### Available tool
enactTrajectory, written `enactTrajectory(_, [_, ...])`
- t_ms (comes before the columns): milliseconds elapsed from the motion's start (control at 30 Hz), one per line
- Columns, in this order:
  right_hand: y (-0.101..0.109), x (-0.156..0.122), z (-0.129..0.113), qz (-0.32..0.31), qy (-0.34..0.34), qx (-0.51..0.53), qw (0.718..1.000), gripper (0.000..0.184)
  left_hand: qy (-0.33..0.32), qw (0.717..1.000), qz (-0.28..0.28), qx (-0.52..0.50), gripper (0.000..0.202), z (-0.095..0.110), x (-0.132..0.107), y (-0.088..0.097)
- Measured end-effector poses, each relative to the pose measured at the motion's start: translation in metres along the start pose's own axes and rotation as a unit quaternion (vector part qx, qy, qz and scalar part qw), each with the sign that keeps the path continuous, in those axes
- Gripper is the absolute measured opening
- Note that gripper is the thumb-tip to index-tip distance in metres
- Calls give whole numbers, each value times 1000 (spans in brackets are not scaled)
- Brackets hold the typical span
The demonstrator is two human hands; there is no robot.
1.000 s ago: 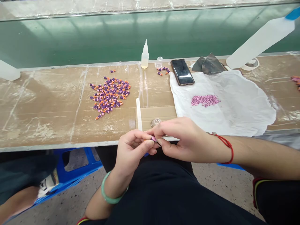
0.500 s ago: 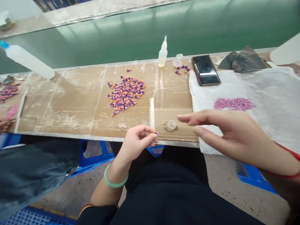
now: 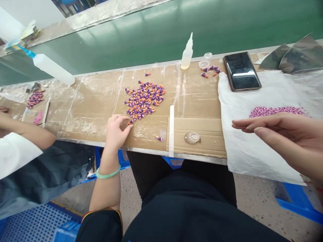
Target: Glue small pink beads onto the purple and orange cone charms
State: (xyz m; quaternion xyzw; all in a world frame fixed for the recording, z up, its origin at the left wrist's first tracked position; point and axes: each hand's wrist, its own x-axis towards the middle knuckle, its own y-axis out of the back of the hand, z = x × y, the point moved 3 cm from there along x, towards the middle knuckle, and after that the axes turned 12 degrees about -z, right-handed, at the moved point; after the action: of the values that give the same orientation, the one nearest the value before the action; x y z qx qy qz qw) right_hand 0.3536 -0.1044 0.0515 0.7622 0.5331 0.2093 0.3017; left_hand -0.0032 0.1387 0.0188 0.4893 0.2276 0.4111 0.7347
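Note:
My left hand (image 3: 115, 131) rests on the cardboard-covered bench, fingers loosely spread, just below-left of a heap of small purple-and-orange pieces (image 3: 145, 99). It holds nothing I can see. One loose purple-and-orange piece (image 3: 158, 138) lies on the bench to its right, beside a white stick (image 3: 172, 129). My right hand (image 3: 280, 134) hovers with fingers stretched out over a white plastic sheet (image 3: 249, 148), close to a patch of small pink beads (image 3: 276, 111). Nothing is in it.
A glue bottle (image 3: 187, 53), a small clear cup (image 3: 205, 62), a few more purple pieces (image 3: 210, 70) and a phone (image 3: 241, 70) sit at the back. A round clear blob (image 3: 192, 137) lies on the cardboard. Another person's arm (image 3: 24, 134) reaches in at left. A green belt runs behind.
My hands have parted. The left hand has gone left onto the bench and let go of the purple piece, which now lies on the cardboard. The right hand has swung right over the white sheet.

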Motion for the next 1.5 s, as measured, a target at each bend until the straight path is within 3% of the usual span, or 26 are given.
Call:
enactTrajectory(100, [1,-2,2,-5,-30,6,1000,20,-29,999,-36,28,10,-5,8,-9])
enactTrajectory(333, [10,-9,0,76,-36,91,992,14,-33,998,-17,53,15,0,14,-13])
enactTrajectory(433, [22,-13,11,121,-25,121,985,11,47,997,-12,-60,7,0,10,-6])
enactTrajectory(500, [31,-16,25,146,-30,119,982,11,58,989,-3,-137,12,9,3,-3])
enactTrajectory(567, [39,-16,39,152,-43,73,985,12,94,957,23,-273,5,24,-6,-1])
enactTrajectory(667, [40,-10,57,123,-48,-27,991,9,95,896,22,-433,11,57,-17,-6])
enactTrajectory(733, [33,-1,63,77,-10,-80,994,7,80,861,-18,-502,15,78,-21,-14])
enactTrajectory(833, [17,13,65,12,63,-159,985,8,46,830,-111,-545,13,102,-26,-29])
enactTrajectory(1000, [6,31,66,-22,101,-247,963,10,-26,821,-228,-523,6,138,-34,-41])
enactTrajectory(1167, [4,41,69,-71,140,-287,945,15,-28,835,-254,-488,6,163,-35,-44])
enactTrajectory(1333, [-3,47,78,-101,153,-344,921,17,-31,820,-274,-501,7,164,-37,-49])
enactTrajectory(1433, [-4,39,70,-63,146,-313,936,14,-33,796,-269,-541,15,166,-39,-54])
enactTrajectory(1500, [-6,29,53,-39,151,-236,959,12,-34,779,-268,-566,19,172,-41,-59])
